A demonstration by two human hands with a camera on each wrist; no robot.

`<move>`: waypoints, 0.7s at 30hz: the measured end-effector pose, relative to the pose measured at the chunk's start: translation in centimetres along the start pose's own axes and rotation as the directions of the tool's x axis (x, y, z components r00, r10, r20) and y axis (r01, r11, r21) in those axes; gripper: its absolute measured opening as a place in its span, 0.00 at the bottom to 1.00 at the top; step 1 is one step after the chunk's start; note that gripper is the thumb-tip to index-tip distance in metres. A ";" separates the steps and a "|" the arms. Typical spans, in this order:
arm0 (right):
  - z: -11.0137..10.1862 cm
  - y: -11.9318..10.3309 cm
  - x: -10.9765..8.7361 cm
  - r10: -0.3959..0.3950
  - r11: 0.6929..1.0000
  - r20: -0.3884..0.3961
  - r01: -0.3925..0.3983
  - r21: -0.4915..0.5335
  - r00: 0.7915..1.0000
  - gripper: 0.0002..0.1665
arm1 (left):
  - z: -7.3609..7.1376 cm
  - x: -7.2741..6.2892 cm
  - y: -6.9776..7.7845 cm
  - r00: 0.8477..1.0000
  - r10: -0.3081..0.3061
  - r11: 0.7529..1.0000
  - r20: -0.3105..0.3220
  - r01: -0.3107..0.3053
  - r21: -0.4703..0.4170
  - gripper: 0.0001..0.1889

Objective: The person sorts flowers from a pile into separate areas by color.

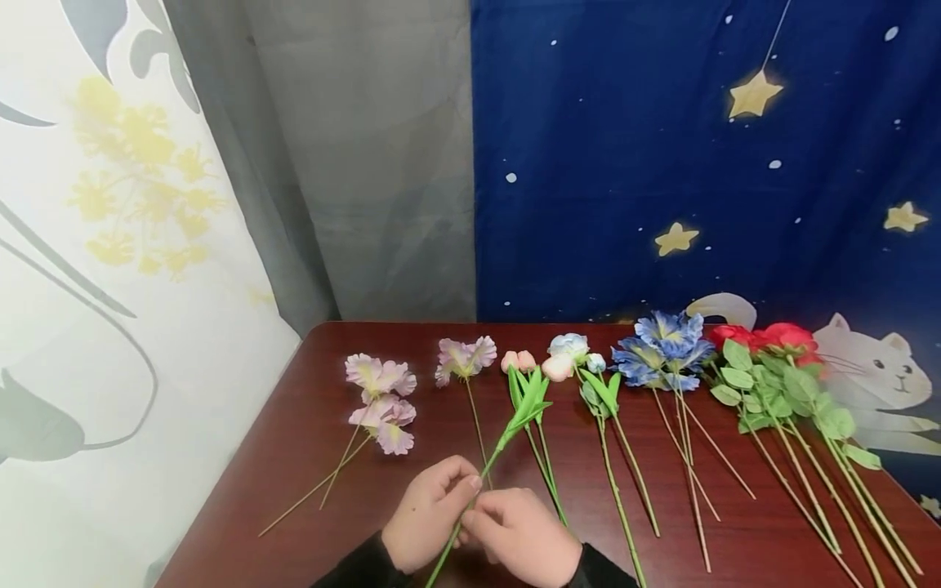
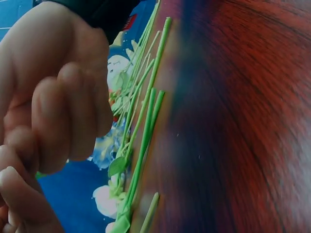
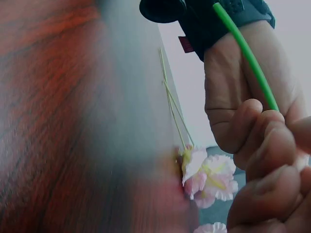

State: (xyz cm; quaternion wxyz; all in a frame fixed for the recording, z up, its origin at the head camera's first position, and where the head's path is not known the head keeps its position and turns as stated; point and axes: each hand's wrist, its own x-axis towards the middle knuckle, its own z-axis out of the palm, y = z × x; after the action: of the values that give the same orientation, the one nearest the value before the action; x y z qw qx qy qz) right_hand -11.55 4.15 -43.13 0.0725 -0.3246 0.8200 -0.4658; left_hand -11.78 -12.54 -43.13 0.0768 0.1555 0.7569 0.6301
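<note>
A pink tulip (image 1: 556,367) with bright green leaves (image 1: 525,408) slants up from both hands, its leaves overlapping other tulips behind it. My left hand (image 1: 434,513) pinches its stem between thumb and forefinger. Just below, my right hand (image 1: 524,535) grips the same stem with curled fingers. The two hands are close together over the table's near side. In the right wrist view, the green stem (image 3: 248,58) runs out past the left palm toward the sleeve. Curled fingers of the right hand (image 2: 73,116) show in the left wrist view; its grip on the stem is hidden there.
On the dark red table (image 1: 294,457) lie pale pink irises (image 1: 380,376) at left and another pink iris (image 1: 466,359) behind the hands. Two pink tulips (image 1: 518,361), a pale blue flower (image 1: 568,345), blue irises (image 1: 671,351) and red roses (image 1: 787,336) continue rightward. Curtains hang behind.
</note>
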 end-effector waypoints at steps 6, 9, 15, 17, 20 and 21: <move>-0.2 0.6 -0.1 0.044 0.998 -0.104 -0.048 -0.039 0.994 0.17 | 0.7 0.5 0.2 0.998 0.011 1.000 -0.063 -0.009 0.022 0.08; -0.1 0.8 -0.2 0.057 0.996 -0.117 -0.064 -0.058 0.992 0.18 | 0.9 0.3 1.2 0.995 0.029 0.998 -0.091 -0.024 0.054 0.08; -0.4 1.8 -0.3 0.027 0.992 -0.160 -0.046 -0.121 0.987 0.18 | 1.1 0.5 1.5 0.996 0.052 0.993 -0.073 -0.043 0.111 0.08; -1.5 2.5 -0.2 0.034 0.981 -0.190 -0.069 -0.183 0.981 0.18 | 0.9 0.8 0.9 0.998 0.042 0.992 -0.055 -0.035 0.119 0.07; -3.8 4.1 -0.1 0.081 0.945 -0.238 -0.151 -0.292 0.968 0.20 | 0.2 1.1 -0.1 0.999 0.012 0.989 -0.041 -0.006 0.148 0.08; -4.6 4.8 0.0 0.110 0.927 -0.246 -0.189 -0.325 0.963 0.20 | -0.1 1.0 -0.3 0.999 -0.004 0.987 -0.040 0.010 0.158 0.09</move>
State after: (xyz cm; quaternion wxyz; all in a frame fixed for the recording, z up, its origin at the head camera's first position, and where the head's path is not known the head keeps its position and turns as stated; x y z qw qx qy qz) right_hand -15.72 9.16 -44.43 -0.0427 -0.2141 0.9142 -0.3413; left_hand -12.82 -12.36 -43.29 0.0517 0.1461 0.8063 0.5708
